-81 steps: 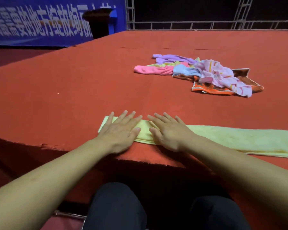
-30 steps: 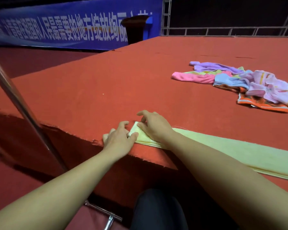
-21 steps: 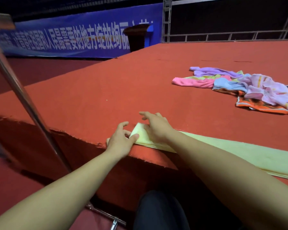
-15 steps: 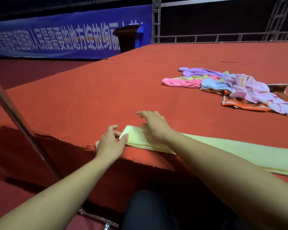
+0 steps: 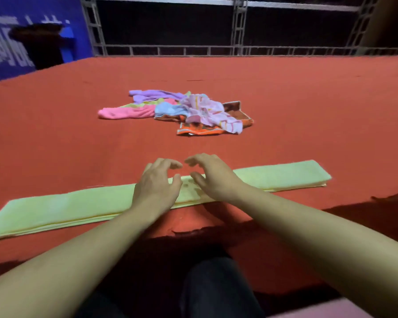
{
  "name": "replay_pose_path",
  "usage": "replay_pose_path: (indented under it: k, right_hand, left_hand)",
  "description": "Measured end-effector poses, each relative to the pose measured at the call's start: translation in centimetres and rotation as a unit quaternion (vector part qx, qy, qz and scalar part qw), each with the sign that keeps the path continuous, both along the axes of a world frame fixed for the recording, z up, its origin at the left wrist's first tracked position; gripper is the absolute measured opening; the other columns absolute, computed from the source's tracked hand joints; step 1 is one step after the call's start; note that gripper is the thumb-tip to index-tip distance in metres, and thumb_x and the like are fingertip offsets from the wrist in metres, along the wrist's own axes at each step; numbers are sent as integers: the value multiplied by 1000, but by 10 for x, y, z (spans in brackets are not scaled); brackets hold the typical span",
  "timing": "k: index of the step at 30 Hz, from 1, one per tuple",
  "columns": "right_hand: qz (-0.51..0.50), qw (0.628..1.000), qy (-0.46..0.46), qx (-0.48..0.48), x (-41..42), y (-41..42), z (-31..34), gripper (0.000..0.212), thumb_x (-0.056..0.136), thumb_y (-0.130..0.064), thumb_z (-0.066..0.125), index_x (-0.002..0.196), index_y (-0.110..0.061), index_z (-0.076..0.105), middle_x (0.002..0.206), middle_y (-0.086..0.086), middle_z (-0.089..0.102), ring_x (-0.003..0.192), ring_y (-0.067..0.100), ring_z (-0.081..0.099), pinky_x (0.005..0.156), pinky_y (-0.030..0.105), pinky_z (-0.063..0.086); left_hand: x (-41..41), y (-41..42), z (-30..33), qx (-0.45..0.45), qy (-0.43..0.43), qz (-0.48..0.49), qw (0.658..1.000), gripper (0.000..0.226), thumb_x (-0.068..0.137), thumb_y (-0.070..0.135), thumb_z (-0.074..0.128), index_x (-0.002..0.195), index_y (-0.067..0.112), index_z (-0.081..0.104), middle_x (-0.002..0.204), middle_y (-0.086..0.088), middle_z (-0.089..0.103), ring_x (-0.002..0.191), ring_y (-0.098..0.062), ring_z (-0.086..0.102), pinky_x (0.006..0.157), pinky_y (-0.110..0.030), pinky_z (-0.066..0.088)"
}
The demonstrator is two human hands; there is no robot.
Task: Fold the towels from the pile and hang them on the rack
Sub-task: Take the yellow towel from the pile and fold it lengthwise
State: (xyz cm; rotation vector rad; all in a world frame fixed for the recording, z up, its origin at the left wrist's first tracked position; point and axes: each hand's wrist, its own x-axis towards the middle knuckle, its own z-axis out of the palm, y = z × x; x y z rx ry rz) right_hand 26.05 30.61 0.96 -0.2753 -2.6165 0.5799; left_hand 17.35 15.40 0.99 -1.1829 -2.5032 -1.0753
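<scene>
Our long, pale yellow-green folded terry towel (image 5: 78, 206) lies as a strip along the near edge of the red carpeted counter (image 5: 308, 106).

We judge the stacked layers could slide apart or slip off the edge if we lift it at the middle alone. Our left hand (image 5: 157, 182) and right hand (image 5: 213, 176) hover side by side over its middle, fingers loosely curled, grasping nothing. The heap of mixed coloured towels (image 5: 182, 111) waits well beyond.
</scene>
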Motion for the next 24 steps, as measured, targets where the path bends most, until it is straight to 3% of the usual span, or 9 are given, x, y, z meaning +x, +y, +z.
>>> replay_pose_path:
  k: [4, 7, 11, 17, 20, 24]
  right_hand:
    - [-104, 994, 4, -10, 74, 72, 1, 38, 88, -9, 57, 124, -21, 61, 119, -2, 65, 109, 24, 56, 98, 40, 43]
    - [-172, 985, -2, -9, 121, 118, 0, 35, 92, -10, 56, 124, -20, 61, 120, -3, 65, 109, 21, 55, 95, 30, 40]
    - [-241, 970, -6, -15, 160, 169, -4, 31, 94, -14, 54, 123, -24, 61, 116, -7, 66, 106, 18, 55, 91, 32, 43]
    - [-282, 958, 16, -54, 165, 228, -1, 29, 92, -16, 55, 116, -27, 66, 105, -7, 71, 101, 22, 62, 84, 31, 48]
    - [-271, 959, -34, -76, 159, 244, -2, 33, 92, -18, 57, 124, -28, 62, 110, -5, 69, 106, 21, 59, 82, 25, 42]
    - [-238, 956, -163, -55, 160, 253, -3, 41, 92, -27, 62, 132, -25, 57, 118, -5, 69, 108, 16, 62, 87, 24, 43]
  left_hand:
    - [45, 81, -1, -26, 9, -86, 996, 23, 90, 23, 58, 110, 31, 64, 113, 11, 62, 102, -18, 51, 93, -31, 39]
    - [78, 131, -4, -37, 5, -135, 990, 22, 90, 24, 57, 109, 33, 63, 111, 15, 64, 99, -16, 52, 90, -29, 40]
    - [119, 187, -5, -41, -12, -189, 981, 21, 91, 26, 56, 109, 35, 61, 105, 20, 65, 97, -13, 56, 87, -28, 42]
    - [154, 246, -4, -24, -88, -230, 969, 27, 89, 16, 59, 112, 30, 57, 96, 15, 73, 94, -15, 68, 89, -36, 50]
    - [156, 261, -9, -43, -100, -215, 971, 28, 90, 23, 61, 115, 31, 52, 98, 15, 73, 99, -19, 65, 90, -37, 48]
    - [153, 265, -20, -78, -104, -209, 969, 36, 87, 28, 68, 118, 32, 50, 98, 21, 71, 101, -11, 64, 88, -32, 48]
